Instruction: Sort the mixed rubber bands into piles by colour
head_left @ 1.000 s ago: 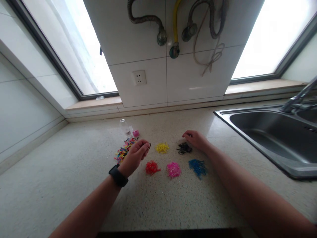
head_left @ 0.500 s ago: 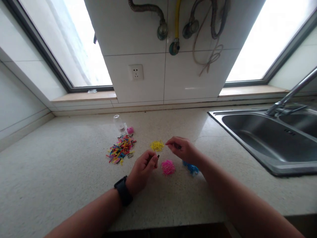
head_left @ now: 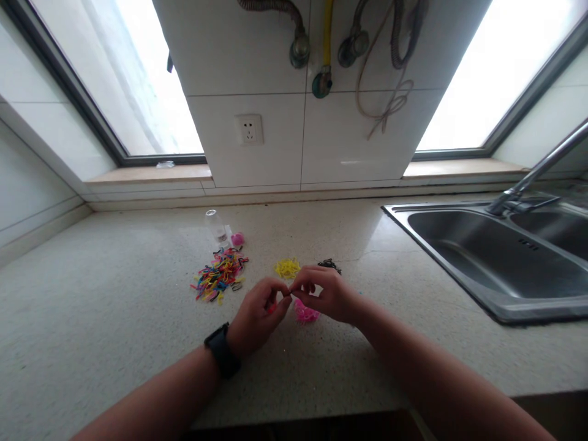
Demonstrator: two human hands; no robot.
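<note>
My left hand (head_left: 258, 313), with a dark watch on its wrist, is closed in a pinch on a small black rubber band (head_left: 290, 293). Thumb and forefinger of my right hand (head_left: 325, 295) meet it there and pinch the same band. Something reddish shows inside my left fingers. Just beyond the fingertips lies a pile of yellow rubber bands (head_left: 287, 268). Pink rubber bands (head_left: 305, 312) are heaped below my right hand, partly covered by it. Black rubber bands (head_left: 329, 265) lie behind that hand. To the left spreads a mixed-colour pile of rubber bands (head_left: 218, 277).
A clear plastic bottle (head_left: 215, 226) and a pink object (head_left: 237, 239) stand behind the mixed pile. A steel sink (head_left: 459, 245) with a faucet (head_left: 519, 193) is set into the counter (head_left: 128, 318) on the right. Tiled wall, socket (head_left: 249, 129) and pipes rise behind.
My right hand has moved left and down to meet my left fingertips at the black band. The black pile now shows behind it, while the blue bands are almost wholly hidden.
</note>
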